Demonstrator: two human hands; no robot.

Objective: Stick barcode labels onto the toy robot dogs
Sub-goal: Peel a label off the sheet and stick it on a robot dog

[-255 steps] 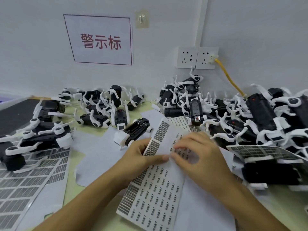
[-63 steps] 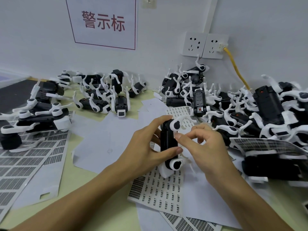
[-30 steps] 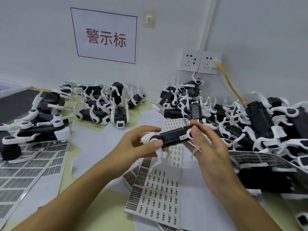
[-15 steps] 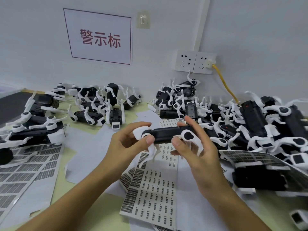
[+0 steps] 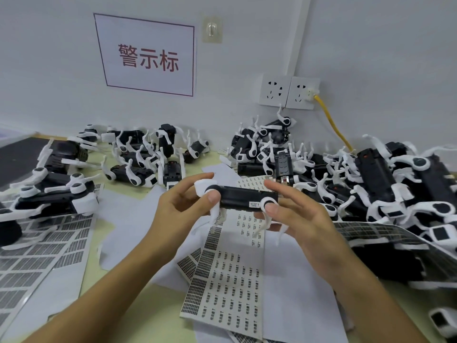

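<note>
The toy robot dog (image 5: 243, 199) was held level above the table, black body lengthwise between the two hands, white legs hanging down. A small white barcode label (image 5: 254, 204) sat on its near side towards the right end, though blur made it hard to say whether every edge lay flat. The left hand (image 5: 181, 211) pinched the dog's left end, thumb on the white hip joint and fingers curled behind. The right hand (image 5: 298, 219) gripped the other end, thumb pressed on the round joint just beside the label, fingers wrapped under the legs.

Below the dog lay the label sheet (image 5: 230, 280), with many small barcodes left in rows, on white backing paper (image 5: 296, 293). Heaps of toy dogs stood at the left (image 5: 138, 157) and at the right (image 5: 371, 184) against the wall.

The step in hand looked like the finish of one dog: label on, being checked or pressed. The next move would call for a firm rub over the label, setting this dog aside with a heap, and taking up another dog and a fresh barcode.
</note>
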